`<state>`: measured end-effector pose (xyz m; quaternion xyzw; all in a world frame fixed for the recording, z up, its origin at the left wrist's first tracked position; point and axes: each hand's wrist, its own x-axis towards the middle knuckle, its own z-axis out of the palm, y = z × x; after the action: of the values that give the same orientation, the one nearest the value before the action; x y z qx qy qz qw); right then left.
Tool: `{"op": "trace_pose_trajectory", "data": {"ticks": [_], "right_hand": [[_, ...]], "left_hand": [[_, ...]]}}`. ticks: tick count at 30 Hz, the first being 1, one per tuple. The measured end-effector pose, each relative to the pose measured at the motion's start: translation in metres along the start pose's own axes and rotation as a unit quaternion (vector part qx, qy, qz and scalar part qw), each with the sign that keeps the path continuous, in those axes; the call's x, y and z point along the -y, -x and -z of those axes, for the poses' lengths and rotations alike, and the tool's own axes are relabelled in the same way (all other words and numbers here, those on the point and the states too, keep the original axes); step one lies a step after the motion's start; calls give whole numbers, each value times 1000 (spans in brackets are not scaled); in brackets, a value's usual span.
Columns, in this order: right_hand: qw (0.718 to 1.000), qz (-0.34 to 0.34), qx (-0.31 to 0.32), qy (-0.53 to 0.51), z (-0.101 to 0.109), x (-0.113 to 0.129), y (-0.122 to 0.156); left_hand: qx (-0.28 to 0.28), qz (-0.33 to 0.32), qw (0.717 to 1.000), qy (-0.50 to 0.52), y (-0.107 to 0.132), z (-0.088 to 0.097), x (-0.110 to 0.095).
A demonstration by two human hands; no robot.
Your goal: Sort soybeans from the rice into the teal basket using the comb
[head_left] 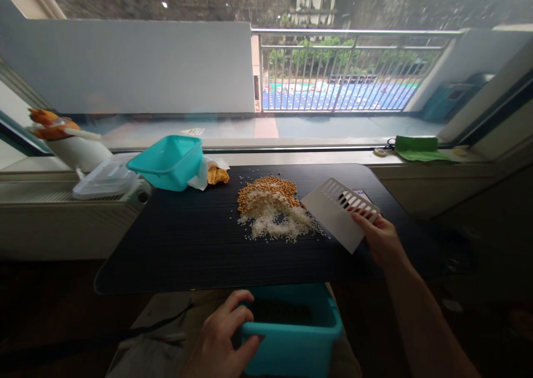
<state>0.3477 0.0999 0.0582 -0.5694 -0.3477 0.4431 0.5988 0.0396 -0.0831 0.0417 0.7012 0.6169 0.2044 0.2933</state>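
My right hand (381,239) grips a flat white scraper (335,214) by its slotted edge, over the right part of the dark table (179,250). Left of the scraper's blade lies a pile of yellow beans (268,192), apparently soybeans, mixed along its near side with white rice grains (278,225). Below the table's front edge, my left hand (229,333) holds the rim of a turquoise plastic bin (291,350), fingers hooked over its left corner. The inside of that bin is dark, and I cannot make out its contents.
A second turquoise bin (170,164) stands tilted at the table's back left, beside a crumpled yellow cloth (217,175). A clear plastic lid (106,179) and a white pot (77,150) are further left. A green cloth (420,148) lies on the windowsill at right. A phone-like object is partly hidden behind the scraper.
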Motion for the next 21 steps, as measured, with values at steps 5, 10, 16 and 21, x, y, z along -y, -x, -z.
{"op": "trace_pose_trajectory", "data": {"ticks": [5,10,16,21], "right_hand": [[999,-23,23,-25,-13,-9,8],[998,-19,57,-24,-22,-5,15],[994,-7,106,18,-24,5,25],[992,44,89,82,-22,14,34]], "left_hand": [[2,3,1000,-7,1,1,0],[-6,0,1000,-5,2,1,0],[-16,12,1000,-6,4,1,1],[-22,14,1000,-3,4,4,-2]]}}
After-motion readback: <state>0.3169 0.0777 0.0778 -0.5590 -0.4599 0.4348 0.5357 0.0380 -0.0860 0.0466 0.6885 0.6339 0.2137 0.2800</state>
